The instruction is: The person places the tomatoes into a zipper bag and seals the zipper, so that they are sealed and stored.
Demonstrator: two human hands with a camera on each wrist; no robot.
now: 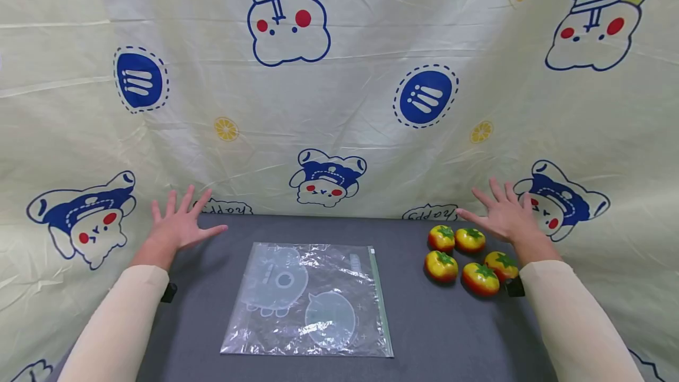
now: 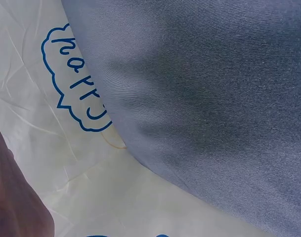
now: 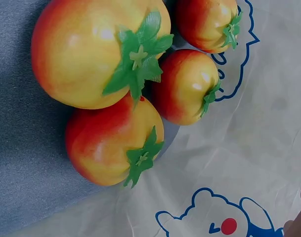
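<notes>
My left hand (image 1: 177,226) is spread wide above the left back edge of the table, fingers straight, holding nothing. On the right, my right hand (image 1: 506,217) is spread too, its palm bare, just behind several red-and-yellow toy tomatoes with green leaf tops. The front tomato (image 1: 480,279) and the rightmost tomato (image 1: 501,265) lie nearest that wrist. In the right wrist view a large tomato (image 3: 98,54) fills the upper left, with a sliver of the hand at the lower right corner. A clear zip bag (image 1: 307,299) with pale cartoon prints lies flat between the hands.
The dark grey table (image 1: 414,311) ends at a back edge against a pale cloth curtain (image 1: 361,111) printed with blue cartoon bears and orange slices. The bag's green zip strip (image 1: 381,305) faces the tomatoes. Dark wrist straps show at both sleeves.
</notes>
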